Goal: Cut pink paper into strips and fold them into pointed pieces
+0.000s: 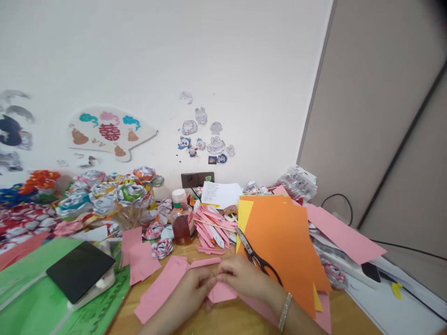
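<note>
Low over the wooden table, my left hand [190,291] and my right hand [240,277] meet, fingertips pinched together on a small piece of pink paper [222,293]. Part of that paper hangs below the fingers; the exact fold is hidden by them. Beneath and left of my left hand lies a long pink paper strip [165,284]. More pink paper [258,307] shows under my right wrist, which wears a bracelet. Black-handled scissors [260,260] rest on orange sheets [279,232] just right of my right hand.
At the left, a black tablet-like panel [82,270] stands on a green mat [31,288]. Behind my hands are a bottle of dark liquid [182,225], folded pink strips [213,225] and paper flowers [129,193]. A white power strip [349,267] lies at the right.
</note>
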`<move>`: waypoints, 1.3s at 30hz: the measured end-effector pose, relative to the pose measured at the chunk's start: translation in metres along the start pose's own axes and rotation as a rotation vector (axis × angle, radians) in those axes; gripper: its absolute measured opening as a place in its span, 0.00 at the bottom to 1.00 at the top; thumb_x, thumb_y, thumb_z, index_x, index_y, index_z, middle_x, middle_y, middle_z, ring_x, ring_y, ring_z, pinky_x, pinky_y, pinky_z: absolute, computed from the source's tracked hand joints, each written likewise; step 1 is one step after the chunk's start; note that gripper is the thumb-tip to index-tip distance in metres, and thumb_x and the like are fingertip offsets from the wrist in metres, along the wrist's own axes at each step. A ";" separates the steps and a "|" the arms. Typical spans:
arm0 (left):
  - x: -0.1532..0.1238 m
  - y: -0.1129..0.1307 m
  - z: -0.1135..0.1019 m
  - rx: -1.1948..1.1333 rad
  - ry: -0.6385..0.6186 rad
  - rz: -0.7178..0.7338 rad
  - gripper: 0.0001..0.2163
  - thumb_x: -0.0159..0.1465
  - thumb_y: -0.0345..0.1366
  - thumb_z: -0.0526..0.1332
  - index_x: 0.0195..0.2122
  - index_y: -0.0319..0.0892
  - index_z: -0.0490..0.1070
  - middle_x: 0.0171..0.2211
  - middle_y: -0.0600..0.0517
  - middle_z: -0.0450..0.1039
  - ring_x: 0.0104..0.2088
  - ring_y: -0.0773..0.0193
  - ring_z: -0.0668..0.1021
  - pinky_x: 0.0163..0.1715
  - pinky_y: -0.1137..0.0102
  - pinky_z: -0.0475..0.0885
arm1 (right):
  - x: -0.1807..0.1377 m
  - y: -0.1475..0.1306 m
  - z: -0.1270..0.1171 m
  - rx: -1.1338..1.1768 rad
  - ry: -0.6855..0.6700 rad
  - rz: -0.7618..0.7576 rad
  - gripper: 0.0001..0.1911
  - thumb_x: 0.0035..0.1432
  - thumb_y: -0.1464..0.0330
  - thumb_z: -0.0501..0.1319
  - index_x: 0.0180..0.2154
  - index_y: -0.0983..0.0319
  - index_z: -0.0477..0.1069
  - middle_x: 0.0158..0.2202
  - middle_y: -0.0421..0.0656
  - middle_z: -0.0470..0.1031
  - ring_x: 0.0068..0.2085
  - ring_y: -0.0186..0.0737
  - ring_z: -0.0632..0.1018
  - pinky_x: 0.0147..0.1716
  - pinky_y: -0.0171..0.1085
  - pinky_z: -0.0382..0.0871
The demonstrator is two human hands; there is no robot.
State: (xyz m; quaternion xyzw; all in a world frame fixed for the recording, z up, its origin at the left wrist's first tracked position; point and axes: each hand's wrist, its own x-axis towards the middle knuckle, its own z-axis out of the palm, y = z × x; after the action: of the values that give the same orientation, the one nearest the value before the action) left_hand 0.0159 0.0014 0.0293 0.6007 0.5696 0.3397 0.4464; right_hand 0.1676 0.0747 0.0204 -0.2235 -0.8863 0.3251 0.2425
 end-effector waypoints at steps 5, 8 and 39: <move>-0.009 0.016 -0.004 0.054 0.013 -0.003 0.16 0.55 0.48 0.54 0.18 0.41 0.63 0.16 0.56 0.67 0.19 0.65 0.71 0.20 0.74 0.60 | -0.003 0.001 -0.017 0.071 -0.087 0.016 0.07 0.54 0.68 0.56 0.28 0.61 0.71 0.22 0.36 0.67 0.26 0.31 0.67 0.25 0.29 0.59; -0.011 0.019 -0.008 0.039 0.015 -0.004 0.16 0.55 0.47 0.55 0.17 0.42 0.60 0.14 0.57 0.65 0.19 0.65 0.72 0.19 0.75 0.59 | -0.005 0.005 -0.022 0.090 -0.104 0.060 0.09 0.54 0.66 0.57 0.26 0.63 0.69 0.19 0.35 0.63 0.22 0.29 0.65 0.21 0.28 0.55; 0.010 -0.012 -0.007 -0.519 0.620 0.107 0.13 0.43 0.43 0.66 0.25 0.39 0.70 0.22 0.53 0.73 0.25 0.64 0.74 0.26 0.72 0.69 | 0.000 -0.005 0.029 0.917 0.008 0.093 0.22 0.50 0.63 0.62 0.47 0.62 0.63 0.38 0.44 0.71 0.37 0.37 0.73 0.33 0.34 0.65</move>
State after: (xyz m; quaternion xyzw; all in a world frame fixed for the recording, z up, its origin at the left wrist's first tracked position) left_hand 0.0059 0.0118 0.0202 0.3659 0.5405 0.6600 0.3719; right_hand 0.1492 0.0578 0.0045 -0.1339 -0.6389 0.6935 0.3049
